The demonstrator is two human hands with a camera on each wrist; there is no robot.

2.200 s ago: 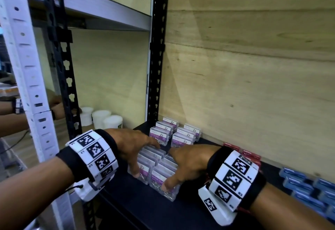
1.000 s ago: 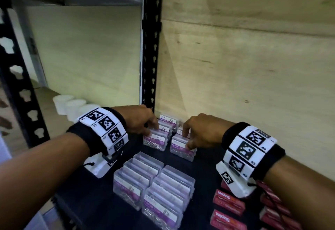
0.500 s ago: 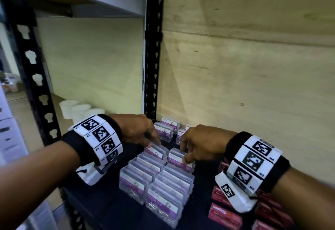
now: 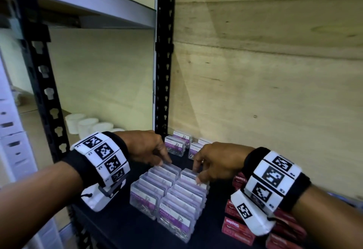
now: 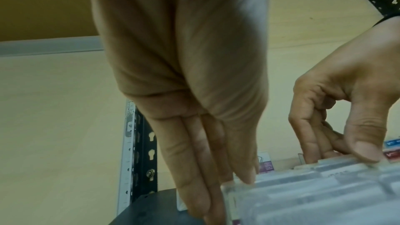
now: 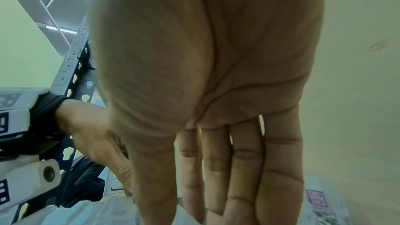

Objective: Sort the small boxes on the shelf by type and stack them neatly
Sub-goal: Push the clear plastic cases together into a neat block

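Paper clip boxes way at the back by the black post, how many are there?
4. Left rear box, left front box, right rear box, right front box, partly behind the right hand. More may be hidden.

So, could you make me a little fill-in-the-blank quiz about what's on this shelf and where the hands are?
1. The clear boxes on the black shelf have purple labels reading PAPER ____.
2. They stand in ____ rows, side by side.
3. The left hand and right hand both grip boxes at the rows' ____ end, away from the person.
4. The red boxes near the right wrist are labelled ____.

Missing words: CLIP; two; far; Staples.
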